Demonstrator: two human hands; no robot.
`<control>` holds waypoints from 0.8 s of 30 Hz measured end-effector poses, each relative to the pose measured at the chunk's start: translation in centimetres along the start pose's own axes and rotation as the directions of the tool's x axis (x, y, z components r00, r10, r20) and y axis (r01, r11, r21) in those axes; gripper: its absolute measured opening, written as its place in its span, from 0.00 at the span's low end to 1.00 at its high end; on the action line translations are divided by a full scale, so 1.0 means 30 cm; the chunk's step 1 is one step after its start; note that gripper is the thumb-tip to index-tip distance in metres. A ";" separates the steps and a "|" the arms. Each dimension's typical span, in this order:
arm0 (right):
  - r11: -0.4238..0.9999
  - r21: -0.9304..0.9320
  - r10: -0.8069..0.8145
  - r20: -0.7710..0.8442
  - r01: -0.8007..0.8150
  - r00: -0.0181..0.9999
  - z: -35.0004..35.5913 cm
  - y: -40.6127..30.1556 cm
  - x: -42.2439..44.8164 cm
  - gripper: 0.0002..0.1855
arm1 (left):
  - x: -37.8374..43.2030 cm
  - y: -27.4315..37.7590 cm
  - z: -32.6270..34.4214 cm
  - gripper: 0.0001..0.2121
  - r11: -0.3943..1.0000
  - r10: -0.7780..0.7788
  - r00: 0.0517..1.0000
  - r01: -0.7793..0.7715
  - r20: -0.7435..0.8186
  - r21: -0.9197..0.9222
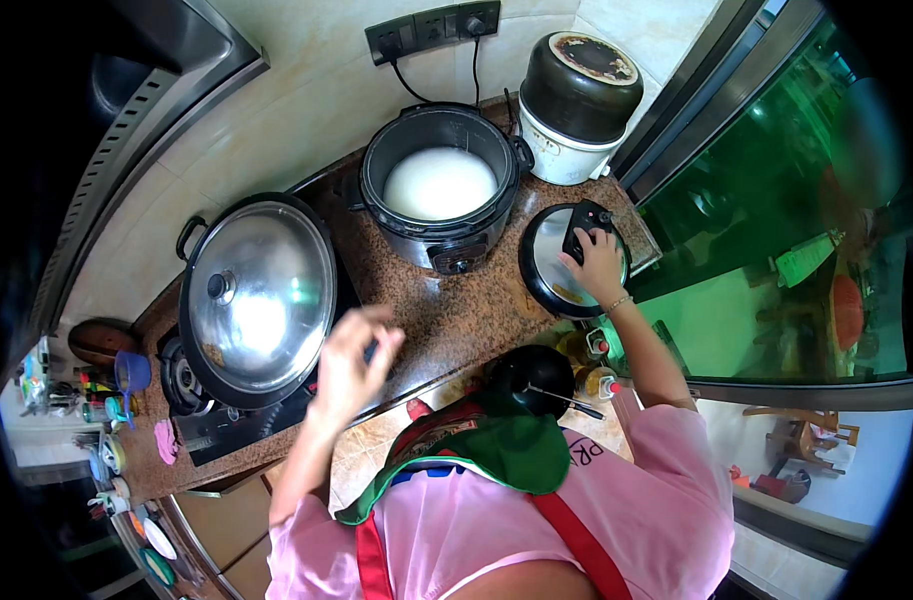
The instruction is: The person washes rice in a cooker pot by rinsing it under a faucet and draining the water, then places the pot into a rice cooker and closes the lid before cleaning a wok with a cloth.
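My right hand (597, 262) rests on the black handle of a pressure cooker lid (554, 277), which lies on the granite counter near its right end; whether the fingers grip the handle is unclear. My left hand (357, 360) is raised over the counter's front edge, blurred, with its fingers curled; nothing shows clearly in it. Between and behind my hands stands an electric pressure cooker (456, 244) without its lid, its inner pot holding whitish contents (441, 184). To the left, a wok (188, 330) under a domed metal lid (269, 300) sits on the gas hob (254, 431).
Behind the loose lid stands a white cooker (565, 157) with a dark pot (569, 90) upside down on it. Wall sockets (434, 31) feed cords at the back. A black pan (535, 375) and oil bottles (597, 381) stand below the counter edge. A glass window (726, 247) borders the right.
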State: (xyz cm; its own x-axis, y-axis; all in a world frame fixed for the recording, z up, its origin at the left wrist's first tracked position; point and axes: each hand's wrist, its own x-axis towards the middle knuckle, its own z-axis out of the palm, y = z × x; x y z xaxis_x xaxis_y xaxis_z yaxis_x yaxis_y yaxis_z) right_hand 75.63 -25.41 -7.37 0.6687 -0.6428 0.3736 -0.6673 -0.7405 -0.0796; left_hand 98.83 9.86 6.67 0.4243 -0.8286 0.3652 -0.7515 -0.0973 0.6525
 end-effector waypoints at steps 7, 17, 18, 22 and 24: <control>0.972 0.176 -0.151 -0.025 0.153 0.988 0.146 0.099 0.098 0.14 | -0.280 0.006 0.085 0.09 0.978 -0.183 0.964 0.198 0.195 -0.061; 0.948 0.248 -0.149 -0.201 0.198 0.968 -0.500 -0.096 0.236 0.09 | -0.481 -0.026 -0.044 0.11 0.939 -0.342 0.940 0.341 0.019 0.044; 0.945 0.254 -0.159 -0.197 0.207 0.967 -0.554 -0.136 0.276 0.09 | -0.492 -0.017 -0.047 0.11 0.931 -0.363 0.932 0.362 0.012 0.048; 0.875 0.219 -0.363 -0.296 0.433 0.884 -0.598 -0.350 0.479 0.11 | -0.520 0.010 -0.054 0.12 0.942 -0.337 0.941 0.336 0.024 0.025; 0.856 0.289 -0.372 -0.232 0.429 0.899 -0.546 -0.472 0.570 0.13 | -0.531 0.017 -0.062 0.10 0.946 -0.325 0.945 0.324 0.036 0.029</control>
State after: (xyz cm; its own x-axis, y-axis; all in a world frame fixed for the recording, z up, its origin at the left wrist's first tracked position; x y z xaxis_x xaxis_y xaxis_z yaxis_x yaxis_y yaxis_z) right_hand 91.15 -22.70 15.30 0.7733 -0.2565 0.5798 -0.1894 -0.9662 -0.1748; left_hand 92.63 24.03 2.44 0.6273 -0.7711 0.1091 -0.5876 -0.3766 0.7162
